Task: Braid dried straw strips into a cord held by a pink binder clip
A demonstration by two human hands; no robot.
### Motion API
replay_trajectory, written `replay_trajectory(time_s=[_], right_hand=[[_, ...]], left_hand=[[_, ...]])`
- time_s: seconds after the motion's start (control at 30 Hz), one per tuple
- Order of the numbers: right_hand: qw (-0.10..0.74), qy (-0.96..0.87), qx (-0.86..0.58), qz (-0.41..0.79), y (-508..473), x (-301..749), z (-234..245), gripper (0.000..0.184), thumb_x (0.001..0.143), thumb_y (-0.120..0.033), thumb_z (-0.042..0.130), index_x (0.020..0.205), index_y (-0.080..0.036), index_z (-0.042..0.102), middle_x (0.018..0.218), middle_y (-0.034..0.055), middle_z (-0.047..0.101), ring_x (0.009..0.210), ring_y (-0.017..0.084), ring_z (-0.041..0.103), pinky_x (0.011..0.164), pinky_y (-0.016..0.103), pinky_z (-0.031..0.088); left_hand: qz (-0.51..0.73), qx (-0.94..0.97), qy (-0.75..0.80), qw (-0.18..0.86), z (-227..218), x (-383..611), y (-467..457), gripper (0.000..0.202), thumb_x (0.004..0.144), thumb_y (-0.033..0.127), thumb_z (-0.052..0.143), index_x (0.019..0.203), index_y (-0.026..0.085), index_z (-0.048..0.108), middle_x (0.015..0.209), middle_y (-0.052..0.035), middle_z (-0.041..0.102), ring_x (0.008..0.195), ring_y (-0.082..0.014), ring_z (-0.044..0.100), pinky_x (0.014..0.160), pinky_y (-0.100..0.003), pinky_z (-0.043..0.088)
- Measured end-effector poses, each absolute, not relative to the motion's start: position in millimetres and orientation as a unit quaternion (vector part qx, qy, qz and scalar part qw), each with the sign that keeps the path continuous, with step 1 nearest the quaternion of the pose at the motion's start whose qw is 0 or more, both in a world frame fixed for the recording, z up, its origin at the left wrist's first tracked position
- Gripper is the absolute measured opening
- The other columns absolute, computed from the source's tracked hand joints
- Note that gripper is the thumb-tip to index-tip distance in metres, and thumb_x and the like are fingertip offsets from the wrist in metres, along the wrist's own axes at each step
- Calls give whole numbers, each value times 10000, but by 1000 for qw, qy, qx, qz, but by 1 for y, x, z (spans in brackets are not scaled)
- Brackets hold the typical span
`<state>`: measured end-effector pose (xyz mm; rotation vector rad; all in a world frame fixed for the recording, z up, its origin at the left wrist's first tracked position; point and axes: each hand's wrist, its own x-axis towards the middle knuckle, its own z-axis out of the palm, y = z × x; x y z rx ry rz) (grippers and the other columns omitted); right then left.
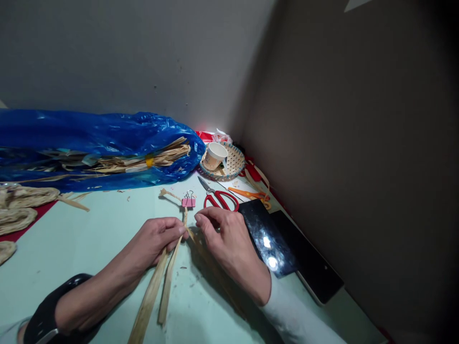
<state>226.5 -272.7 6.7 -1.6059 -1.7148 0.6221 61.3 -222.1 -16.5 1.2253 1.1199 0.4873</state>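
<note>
Blue bag [107, 131], pink clip [188, 202], red-handled scissors [219, 198], tan strips [158, 286].

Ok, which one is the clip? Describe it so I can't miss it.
On the pale green table, look just beyond the hands, left of the red scissors. The clip is pinched on the straw strips: small, pink, with wire handles, the only pink thing there.

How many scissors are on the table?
2. The red-handled scissors lie just beyond the right hand; the orange-handled scissors lie to their right, near the woven basket. More could be hidden under the blue bag.
</note>
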Motion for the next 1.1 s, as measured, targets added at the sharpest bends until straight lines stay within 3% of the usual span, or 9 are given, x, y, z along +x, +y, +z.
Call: replay_trajectory(time_s=[0.17,0.33,0.43,0.6,0.7,0.87,1.1], right_hand=[[359,-604,-531,474,-264,224,-11,213,976,-239,529,850,-138,668,685,0,652,607,111,580,612,223,384],[362,-634,-545,412,-263,222,-21,285,939,-158,523,665,-148,598,623,-37,543,605,92,465,597,229,313],[371,-620,-556,412,-261,224,-24,288,916,-166,524,643,-145,615,591,-42,510,597,97,433,587,236,304],[388,-581,-579,420,-260,223,-29,253,864,-233,560,668,-132,683,573,-36,502,583,107,414,556,242,298],[396,-567,-585,424,-262,221,-29,264,839,-236,555,603,-145,628,557,-40,440,569,104,364,538,251,262],[406,-560,-574,438,-264,219,-26,333,797,-201,519,508,-188,354,584,-43,262,598,102,249,531,271,175],[412,-546,-538,492,-262,222,-20,265,779,-269,489,537,-195,410,607,-36,304,617,115,289,543,247,250]], left_hand=[[202,557,486,643,-17,63,-221,360,680,526,703,704,186,587,537,67,481,481,-94,391,458,-210,181],[191,610,496,588,-19,62,-222,328,685,511,665,617,208,561,488,91,397,447,-91,255,468,-241,206],[200,654,496,536,-17,62,-228,311,714,459,649,560,219,524,532,58,446,539,-138,368,549,-269,281],[158,757,513,374,-9,62,-237,348,847,479,445,663,230,604,643,-18,623,649,-230,537,655,-334,348],[149,771,524,330,-5,62,-238,387,844,518,409,615,243,557,592,-12,595,605,-228,529,622,-330,341],[146,779,529,305,-6,67,-243,380,827,510,388,552,257,463,522,6,491,538,-203,460,577,-321,310],[129,821,509,227,-19,69,-250,333,901,427,344,672,264,521,615,-60,681,559,-245,607,607,-349,369]])
